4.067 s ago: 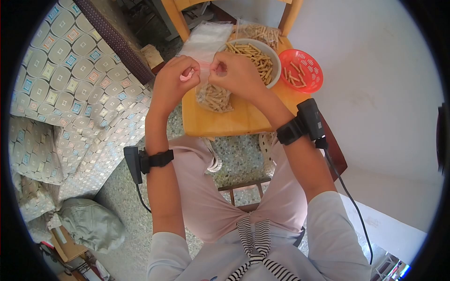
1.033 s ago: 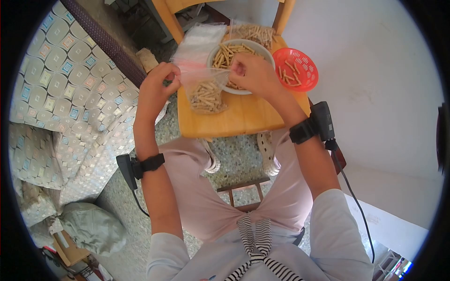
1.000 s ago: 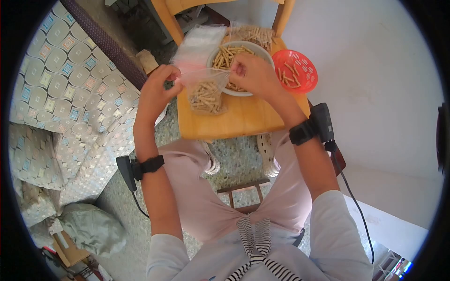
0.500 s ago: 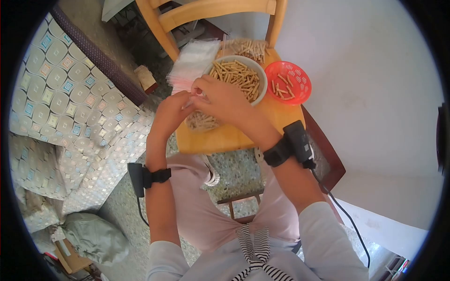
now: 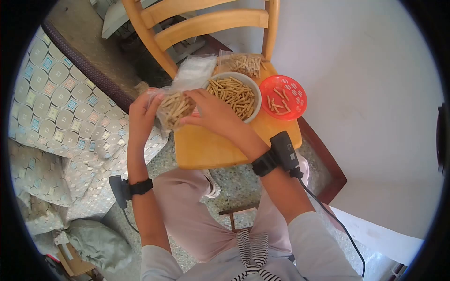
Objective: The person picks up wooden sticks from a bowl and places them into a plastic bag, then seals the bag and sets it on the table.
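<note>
A small clear plastic bag of biscuit sticks [image 5: 174,108] is lifted off the wooden chair seat [image 5: 206,147], tipped on its side. My left hand [image 5: 142,112] grips the bag's left end. My right hand [image 5: 210,111] holds its right end from above. Just behind the hands stands a white bowl [image 5: 234,93] full of the same sticks. A red plastic basket [image 5: 282,97] with a few sticks sits to the bowl's right.
A stack of clear empty bags [image 5: 192,72] and another filled bag [image 5: 243,62] lie at the back of the seat, under the chair's backrest [image 5: 206,23]. A patterned sofa cushion [image 5: 61,103] is at the left. A white wall [image 5: 365,93] is at the right.
The bag has come up off the seat and moved left, turned on its side between both hands. Earlier both hands were working along its top edge on the seat.
</note>
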